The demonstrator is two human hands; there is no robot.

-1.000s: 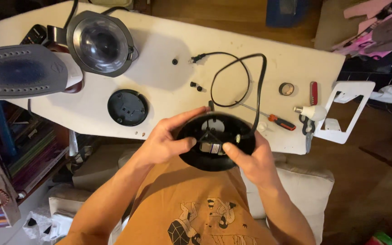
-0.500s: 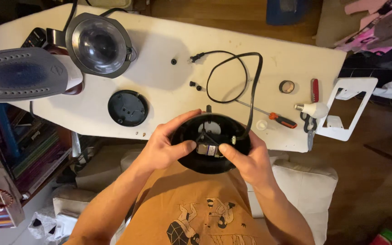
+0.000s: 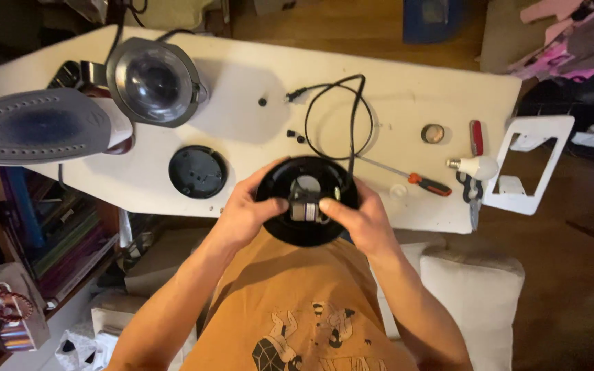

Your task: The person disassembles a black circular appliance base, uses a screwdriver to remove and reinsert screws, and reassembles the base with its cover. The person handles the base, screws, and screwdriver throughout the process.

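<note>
Head view, entry for the near edge of the white padded bench [image 3: 242, 82]. Round black plastic housing with a pale centre hole and a grey metal fitting [image 3: 306, 200]: held just above the near edge, cupped between both hands. Against the frames a second back it sits slightly farther left and nearer the bench, with the grip unchanged, so the handling of the fitting appears to be continuing. Left hand [image 3: 242, 213]: closed on the left rim, thumb on the inner face. Right hand [image 3: 362, 220]: closed on the right rim, thumb pressing the fitting. Black looped cable [image 3: 338, 117]: runs far from the housing. Black round disc [image 3: 198, 172]: left. Red-handled screwdriver [image 3: 407, 177]: right.
</note>
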